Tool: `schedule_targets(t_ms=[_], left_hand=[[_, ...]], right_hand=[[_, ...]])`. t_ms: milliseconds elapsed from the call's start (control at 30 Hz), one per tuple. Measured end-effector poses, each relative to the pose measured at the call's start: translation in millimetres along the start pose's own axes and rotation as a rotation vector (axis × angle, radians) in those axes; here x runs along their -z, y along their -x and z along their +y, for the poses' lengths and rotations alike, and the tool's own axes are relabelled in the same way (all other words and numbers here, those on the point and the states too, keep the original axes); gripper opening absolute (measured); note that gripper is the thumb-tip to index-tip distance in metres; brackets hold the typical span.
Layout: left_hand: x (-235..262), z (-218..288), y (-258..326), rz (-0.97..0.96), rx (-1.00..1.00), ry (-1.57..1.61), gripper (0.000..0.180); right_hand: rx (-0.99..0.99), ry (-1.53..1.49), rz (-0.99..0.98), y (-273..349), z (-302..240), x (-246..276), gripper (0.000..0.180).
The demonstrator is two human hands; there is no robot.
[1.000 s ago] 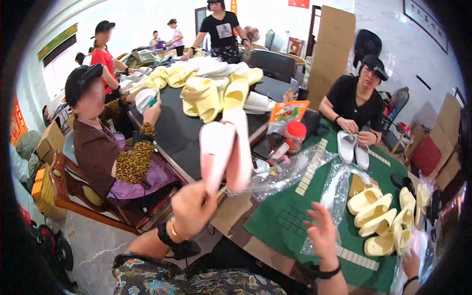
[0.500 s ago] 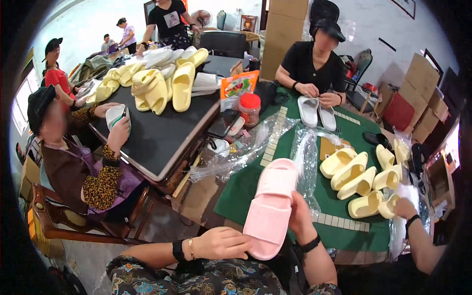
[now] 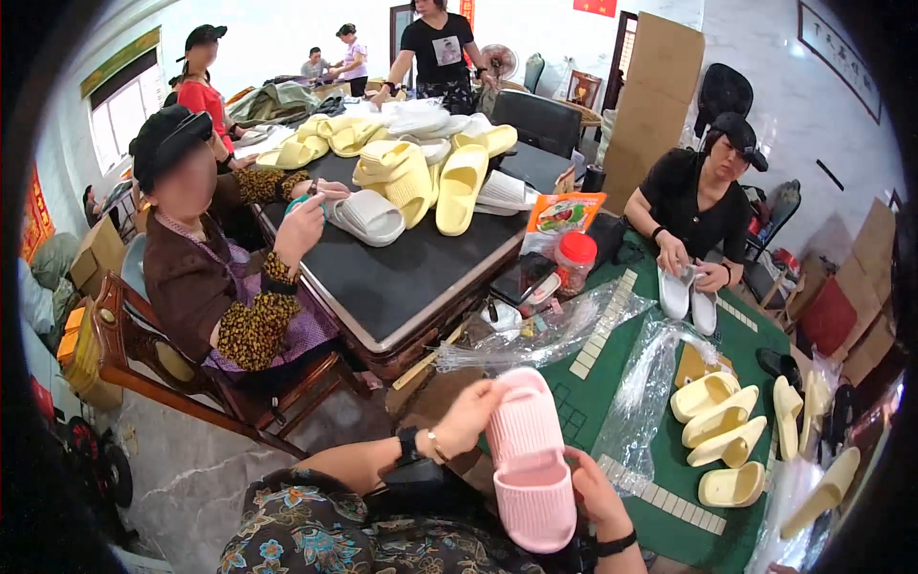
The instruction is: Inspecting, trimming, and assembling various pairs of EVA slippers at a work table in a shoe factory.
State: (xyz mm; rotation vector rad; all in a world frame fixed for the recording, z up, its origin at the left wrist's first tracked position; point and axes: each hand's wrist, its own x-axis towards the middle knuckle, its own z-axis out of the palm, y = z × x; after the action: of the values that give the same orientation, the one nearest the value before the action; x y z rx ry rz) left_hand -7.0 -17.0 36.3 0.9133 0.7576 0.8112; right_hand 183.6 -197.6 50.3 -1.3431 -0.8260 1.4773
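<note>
A pink ribbed slide slipper (image 3: 535, 502) is in front of me, over the near edge of the green table, toe end away from me. My left hand (image 3: 470, 413) comes from the left and grips it at the toe end beside the strap, fingers closed. On the other side, my right hand (image 3: 600, 497) holds its right edge near the strap's opening. Past the slipper lie several yellow slippers (image 3: 722, 421) on the green table top (image 3: 564, 407). Crumpled clear plastic bags (image 3: 636, 411) are near my right hand.
Left, a seated co-worker (image 3: 191, 277) handles a grey slipper (image 3: 366, 218) on a black table (image 3: 402, 277) piled with yellow slippers (image 3: 462, 191). Across, another person (image 3: 703, 201) handles white slippers (image 3: 676, 292). A red-lidded jar (image 3: 575, 260) and a row of pale tiles (image 3: 602, 325) stand between.
The view has swung left. My left hand has gone from the slipper's heel end to its toe end, and the slipper now tilts left. The left co-worker's hands are now at a grey slipper.
</note>
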Motion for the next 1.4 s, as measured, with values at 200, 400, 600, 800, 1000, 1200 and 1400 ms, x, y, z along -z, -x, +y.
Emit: schedule_targets(t_ms=[200,400,600,800,1000,1200,1400], left_hand=[[15.3,39.1,4.3,0.169,-0.211,0.161,0.025],[24.0,34.3,17.3,0.104,-0.127,0.185,0.025],[69.4,58.3,17.2,0.22,-0.392,-0.13,0.027],[50.1,41.6,-8.5,-0.107,-0.128,-0.563,0.029],[-1.4,15.1,-36.5,-0.046,-0.525,-0.916,0.051],[26.4,13.7,36.8,-0.159,-0.514,-1.112,0.055],[32.6,-24.3,48.7,-0.148,-0.413,-0.827,0.039]], right_hand=[[-0.025,0.085,-0.005,18.7,-0.8,7.1,0.048],[-0.051,0.101,0.129,33.4,6.7,10.1,0.035],[0.029,0.447,0.196,75.3,0.9,67.1,0.034],[0.063,1.02,0.037,46.9,-80.8,67.4,0.038],[0.588,1.115,0.365,-33.4,-83.5,35.7,0.048],[0.474,1.152,0.359,1.3,-26.4,26.1,0.063],[0.485,1.2,0.393,-0.6,1.0,7.2,0.06]])
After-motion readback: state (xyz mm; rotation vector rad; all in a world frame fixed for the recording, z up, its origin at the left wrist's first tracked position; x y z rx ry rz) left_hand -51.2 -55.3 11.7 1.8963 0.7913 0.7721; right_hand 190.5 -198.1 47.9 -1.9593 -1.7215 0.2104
